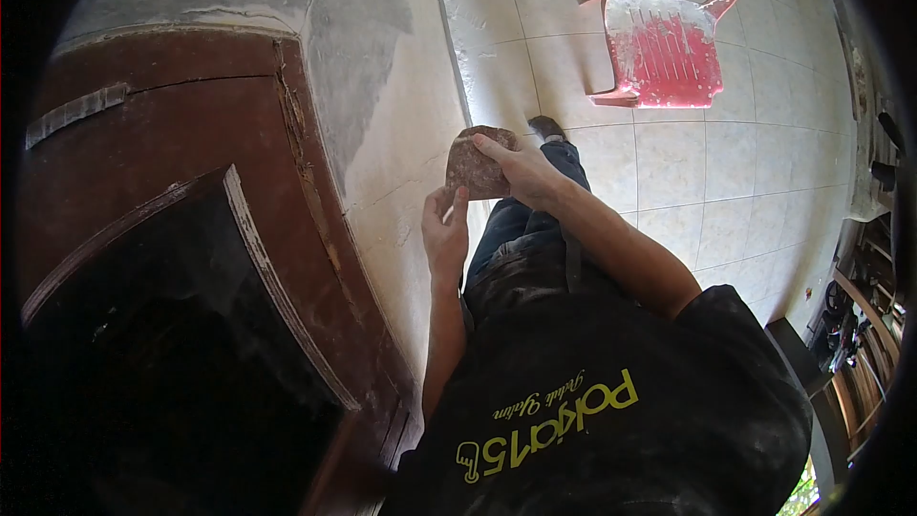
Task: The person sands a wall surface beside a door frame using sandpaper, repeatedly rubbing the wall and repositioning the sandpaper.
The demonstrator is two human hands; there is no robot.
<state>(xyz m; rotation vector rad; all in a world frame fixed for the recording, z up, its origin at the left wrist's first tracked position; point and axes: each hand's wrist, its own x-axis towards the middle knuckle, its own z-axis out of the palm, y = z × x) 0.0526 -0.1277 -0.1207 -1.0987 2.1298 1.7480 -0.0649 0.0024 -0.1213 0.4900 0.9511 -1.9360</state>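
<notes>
A brown, dusty flat piece (475,167), which looks like sandpaper, is held between my two hands near the middle of the view. My right hand (523,172) grips its right side, with the thumb lying across its face. At the lower left corner my left hand (446,225) pinches the piece between thumb and fingers. Some fingers of both hands are hidden behind the piece.
A grey and white plastered wall (382,115) stands close on the left, beside a dark brown wooden frame (201,134). A pink plastic chair (669,57) with white stains is on the tiled floor (669,162). Assorted objects line the far right.
</notes>
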